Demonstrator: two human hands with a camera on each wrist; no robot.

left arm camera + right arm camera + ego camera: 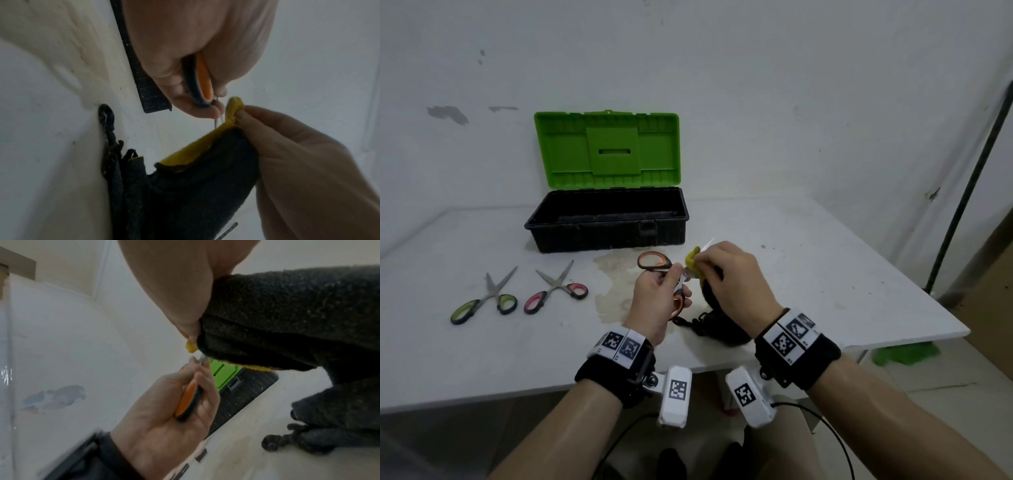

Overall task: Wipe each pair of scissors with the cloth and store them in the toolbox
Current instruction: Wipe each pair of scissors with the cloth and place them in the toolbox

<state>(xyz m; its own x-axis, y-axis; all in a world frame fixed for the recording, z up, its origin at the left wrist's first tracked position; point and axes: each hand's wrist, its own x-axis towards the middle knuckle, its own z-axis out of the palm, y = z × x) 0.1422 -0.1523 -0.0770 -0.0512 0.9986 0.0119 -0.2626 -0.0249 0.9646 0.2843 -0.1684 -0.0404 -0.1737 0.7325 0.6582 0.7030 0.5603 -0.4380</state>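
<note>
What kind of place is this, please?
Probably a plain workroom or recording space, not a home: a bare white table against a scuffed, flaking wall, holding only a toolbox, and a metal pole at the right.

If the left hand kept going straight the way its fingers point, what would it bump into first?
Probably the cloth pinched by the right hand, right beyond the left hand and its orange-handled scissors; the open toolbox lies farther on. Depth is uncertain.
</note>
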